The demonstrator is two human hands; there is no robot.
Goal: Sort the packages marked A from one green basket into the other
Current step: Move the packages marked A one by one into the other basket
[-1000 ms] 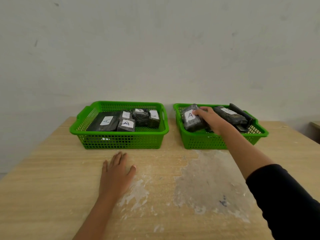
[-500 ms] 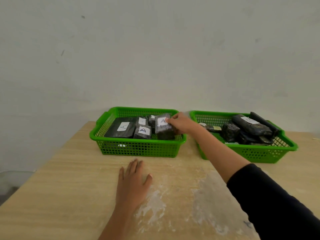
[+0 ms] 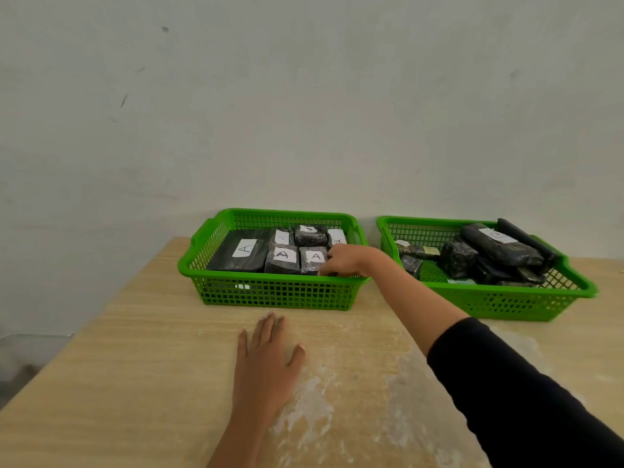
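The right hand is seen inside the left green basket, fingers curled against an A-marked package at the basket's 4 o'clock corner; whether it is gripped or only touched cannot be told. The left hand is laid flat, fingers together, on the table. If released tilted, the package may be left leaning on its neighbour, hiding a label. The right green basket holds the remainder.

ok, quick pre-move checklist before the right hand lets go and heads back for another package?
1. Package inside left basket, front row: ok.
2. Its label reads A, facing up: ok.
3. Right hand clear of package: not ok, fingers touch its right end.
4. Left hand flat on table, out of the path: ok.
5. More A packages in right basket: cannot tell; labels mostly hidden.
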